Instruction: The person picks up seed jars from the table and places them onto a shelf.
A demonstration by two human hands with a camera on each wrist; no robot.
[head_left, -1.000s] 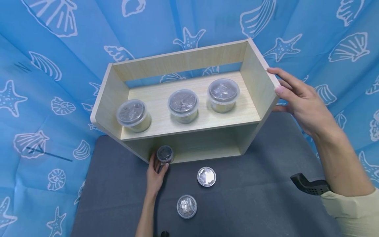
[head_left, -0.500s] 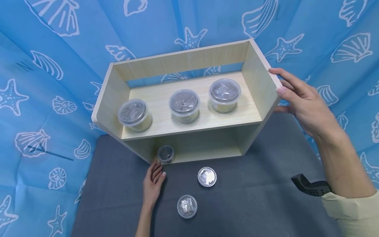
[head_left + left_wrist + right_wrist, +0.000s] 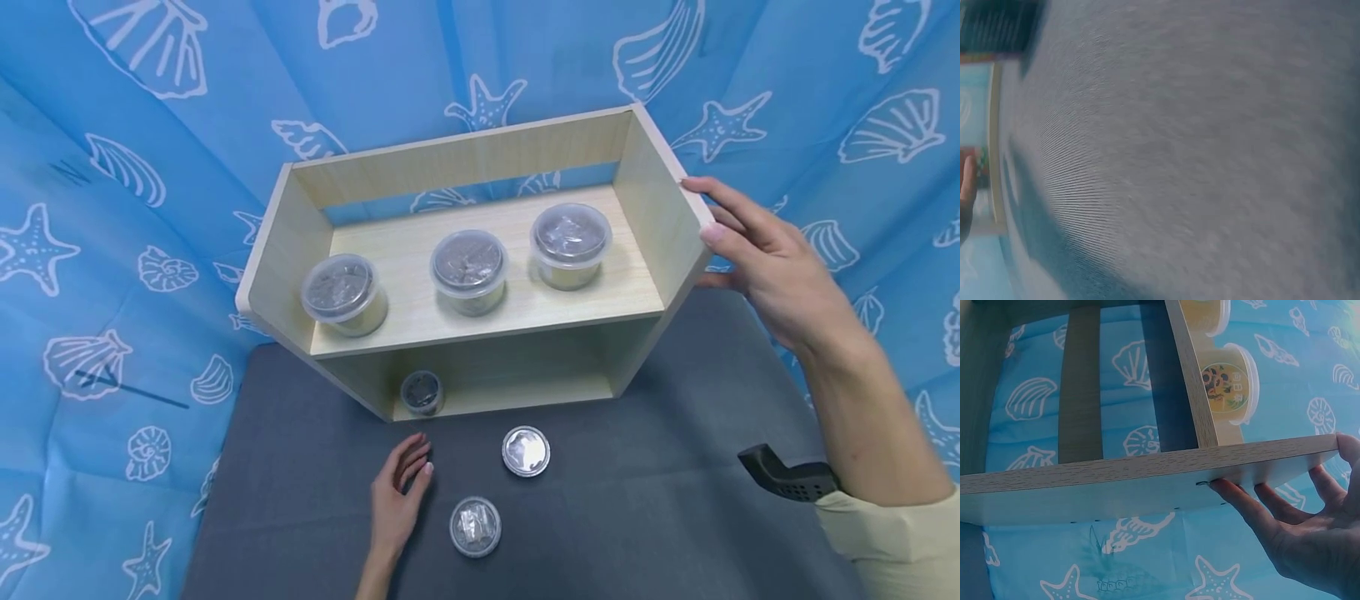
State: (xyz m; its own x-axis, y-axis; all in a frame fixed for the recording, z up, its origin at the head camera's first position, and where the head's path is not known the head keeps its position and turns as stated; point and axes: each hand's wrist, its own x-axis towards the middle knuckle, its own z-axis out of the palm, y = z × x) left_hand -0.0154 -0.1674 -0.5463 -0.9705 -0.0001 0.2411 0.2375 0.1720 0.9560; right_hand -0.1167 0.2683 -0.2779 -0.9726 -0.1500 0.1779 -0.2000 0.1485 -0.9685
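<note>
My left hand [image 3: 397, 500] hovers over the grey cloth with loosely bent fingers and holds nothing. Just right of it lie a small round tub with a clear lid [image 3: 476, 527] and a shiny silver-topped tub [image 3: 526, 451]. A small dark-topped tub [image 3: 422, 392] stands at the left end of the lower shelf, apart from my fingers. At the right side, my right hand [image 3: 780, 267] holds the front edge of the wooden shelf [image 3: 487, 333]. In the right wrist view, several fingertips [image 3: 1225, 487] press against the panel's outer face. The left wrist view is blurred.
On the upper shelf stand three larger lidded tubs: a left one [image 3: 345, 294], a middle one [image 3: 469, 272] and a right one [image 3: 571, 245]. A blue curtain [image 3: 112, 250] with shell prints hangs behind and beside the shelf. The grey cloth [image 3: 637, 500] spreads in front.
My left hand has let go of the small dark-topped tub in the lower shelf and moved back toward me over the cloth. My right hand has stayed on the shelf's side.
</note>
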